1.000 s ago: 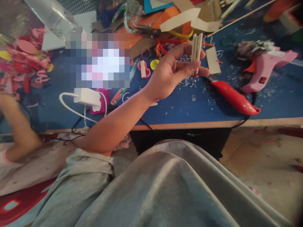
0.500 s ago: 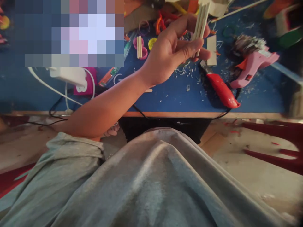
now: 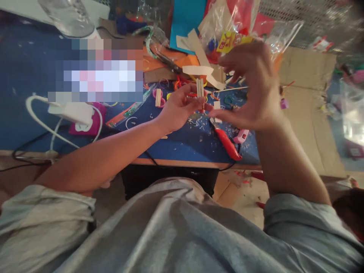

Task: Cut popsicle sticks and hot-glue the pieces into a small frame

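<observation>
My left hand point(image 3: 180, 108) pinches a small set of pale wooden sticks point(image 3: 200, 88), held upright side by side over the blue table. My right hand point(image 3: 254, 85) is raised to the right of them, thumb and fingers spread apart, with nothing in it. It is slightly blurred. Below it lies a red-handled tool point(image 3: 227, 143) with a metal head; its exact kind is unclear. A pink glue gun point(image 3: 241, 135) is mostly hidden behind my right wrist. Another set of sticks point(image 3: 158, 97) rests on pink rings point(image 3: 162, 101) left of my left hand.
A white plug adapter point(image 3: 71, 113) with cables sits on a magenta block point(image 3: 99, 113) at left. Cardboard strips point(image 3: 199, 49), a blue sheet point(image 3: 186, 22) and plastic bags crowd the back. A large cardboard sheet point(image 3: 309, 113) covers the right. White scraps litter the table point(image 3: 182, 148).
My right hand has come into view, open, on the right. My left hand keeps its grip on the sticks. The view has shifted, showing more of the table's back and right.
</observation>
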The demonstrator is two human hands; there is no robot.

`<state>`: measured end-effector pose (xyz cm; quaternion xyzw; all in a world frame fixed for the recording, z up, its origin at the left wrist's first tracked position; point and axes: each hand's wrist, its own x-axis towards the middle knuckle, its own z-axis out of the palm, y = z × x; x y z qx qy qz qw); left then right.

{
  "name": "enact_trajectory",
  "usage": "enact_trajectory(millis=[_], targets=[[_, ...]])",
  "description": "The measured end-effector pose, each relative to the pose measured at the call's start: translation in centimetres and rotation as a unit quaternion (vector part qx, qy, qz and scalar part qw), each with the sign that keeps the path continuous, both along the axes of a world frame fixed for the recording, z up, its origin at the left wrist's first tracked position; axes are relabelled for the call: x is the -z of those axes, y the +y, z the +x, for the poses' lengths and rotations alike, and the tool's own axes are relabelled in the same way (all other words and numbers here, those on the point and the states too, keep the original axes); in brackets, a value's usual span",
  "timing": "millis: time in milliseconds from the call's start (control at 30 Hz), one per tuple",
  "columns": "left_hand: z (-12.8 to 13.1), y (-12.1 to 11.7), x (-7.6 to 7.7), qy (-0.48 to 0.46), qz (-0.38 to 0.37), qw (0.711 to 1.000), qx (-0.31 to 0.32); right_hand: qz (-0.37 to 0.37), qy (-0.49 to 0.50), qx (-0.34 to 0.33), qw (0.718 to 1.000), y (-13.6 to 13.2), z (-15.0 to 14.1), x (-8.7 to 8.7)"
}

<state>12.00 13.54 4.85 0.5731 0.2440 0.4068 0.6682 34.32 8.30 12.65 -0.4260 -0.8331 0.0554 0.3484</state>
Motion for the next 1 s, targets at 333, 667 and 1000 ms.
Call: enact_trajectory(millis=[333, 667, 1000], targets=[[-0.5, -1.1, -0.6, 0.037, -0.057, 0.995, 0.076, 0.071, -0.001, -0.036, 0.997, 0.4, -0.2, 6.7], [-0.6, -0.8, -0.3, 0.037, -0.041, 0.993, 0.102, 0.038, 0.043, -0.045, 0.997, 0.4, -1.3, 7.1], [-0.5, -0.4, 0.4, 0.054, -0.05, 0.991, 0.109, 0.007, 0.032, -0.014, 0.999, -0.2, -1.1, 6.7]])
